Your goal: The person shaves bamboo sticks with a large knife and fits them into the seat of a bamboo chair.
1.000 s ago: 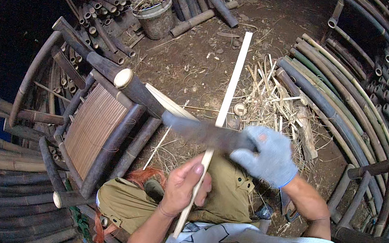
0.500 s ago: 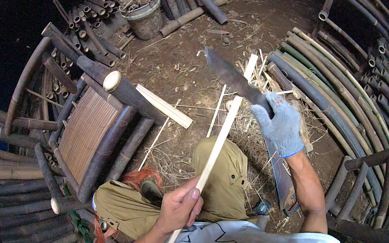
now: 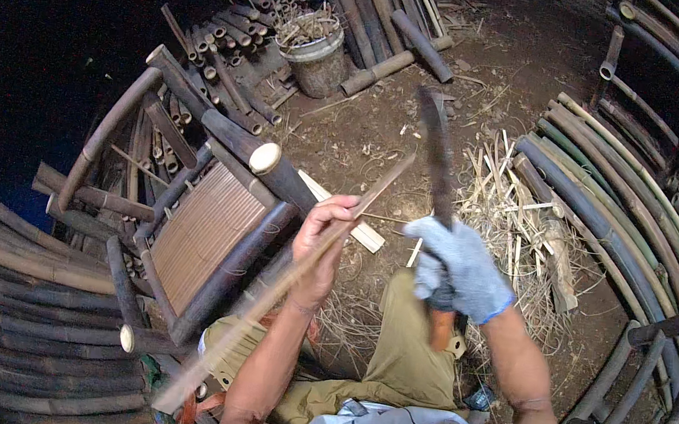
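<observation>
My left hand (image 3: 320, 248) is closed around a long, narrow bamboo strip (image 3: 263, 305). The strip slants from the lower left up past my fingers and is blurred by motion. My right hand (image 3: 473, 272), in a grey-blue knitted glove, grips a machete (image 3: 435, 152) by its orange-brown handle (image 3: 441, 328). Its dark blade points up and away from me, just right of the strip's upper end and apart from it. A pale split bamboo piece (image 3: 367, 235) lies on the ground behind my left hand.
A bamboo chair (image 3: 210, 233) with a slatted panel stands at left. Shavings and offcuts (image 3: 518, 227) litter the dirt floor at right, beside stacked bamboo poles (image 3: 616, 197). Farther off stands a bucket (image 3: 317, 68) of scraps, with cut bamboo lengths (image 3: 230, 30) near it.
My left hand has lifted away from me, and the strip now extends farther to the lower left. The machete has swung away from the strip to a steeper angle. The whole view has shifted.
</observation>
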Demonstrator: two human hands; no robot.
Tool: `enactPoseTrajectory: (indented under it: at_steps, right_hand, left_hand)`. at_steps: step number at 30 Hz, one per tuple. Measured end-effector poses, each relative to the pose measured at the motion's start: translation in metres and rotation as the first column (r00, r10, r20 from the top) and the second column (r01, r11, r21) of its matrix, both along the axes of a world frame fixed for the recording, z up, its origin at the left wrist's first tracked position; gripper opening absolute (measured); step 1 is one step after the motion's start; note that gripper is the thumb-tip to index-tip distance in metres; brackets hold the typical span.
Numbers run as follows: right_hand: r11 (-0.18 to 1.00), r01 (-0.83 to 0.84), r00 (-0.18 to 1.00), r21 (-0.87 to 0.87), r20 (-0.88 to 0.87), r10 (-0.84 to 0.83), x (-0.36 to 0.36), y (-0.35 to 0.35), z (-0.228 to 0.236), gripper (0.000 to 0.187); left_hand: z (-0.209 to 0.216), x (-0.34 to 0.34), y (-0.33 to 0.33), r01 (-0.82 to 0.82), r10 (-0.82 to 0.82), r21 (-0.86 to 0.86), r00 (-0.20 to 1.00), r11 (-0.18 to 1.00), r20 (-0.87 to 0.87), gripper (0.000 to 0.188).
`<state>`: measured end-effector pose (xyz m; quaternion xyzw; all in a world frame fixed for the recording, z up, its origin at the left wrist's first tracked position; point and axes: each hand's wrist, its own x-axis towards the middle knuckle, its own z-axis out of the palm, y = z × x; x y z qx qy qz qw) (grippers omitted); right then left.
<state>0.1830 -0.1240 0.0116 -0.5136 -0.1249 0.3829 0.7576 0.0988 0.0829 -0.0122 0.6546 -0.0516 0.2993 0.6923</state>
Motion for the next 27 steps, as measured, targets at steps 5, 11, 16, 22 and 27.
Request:
enactPoseTrajectory:
  at_steps: [5,11,16,22,27]
  right_hand:
    - [0.964,0.212,0.977,0.159,-0.050,-0.207,0.008,0.049,-0.012,0.025]
    - [0.974,0.187,0.982,0.125,-0.052,-0.182,0.030,0.022,-0.002,0.022]
    - [0.966,0.213,0.946,-0.146,0.276,-0.167,0.046,0.012,0.005,0.025]
    - [0.795,0.574,0.275,-0.197,0.961,0.039,0.013,-0.007,-0.001,0.044]
    - [0.837,0.412,0.124,-0.359,0.933,0.339,-0.019,-0.017,-0.010,0.050]
  left_hand:
    - [-0.002,-0.005,-0.019,0.024,-0.014,0.347,0.999,0.938,-0.030,0.012]
    - [0.009,-0.058,-0.047,0.225,-0.562,-0.692,0.768,0.686,-0.308,0.050]
    - [0.013,-0.086,-0.056,0.164,-0.402,-0.431,0.732,0.887,-0.550,0.042]
    - [0.014,-0.077,-0.057,-0.021,-0.029,-0.074,0.787,0.997,-0.616,0.035]
    - [0.009,-0.082,-0.048,0.001,0.206,0.309,0.743,0.951,-0.636,0.029]
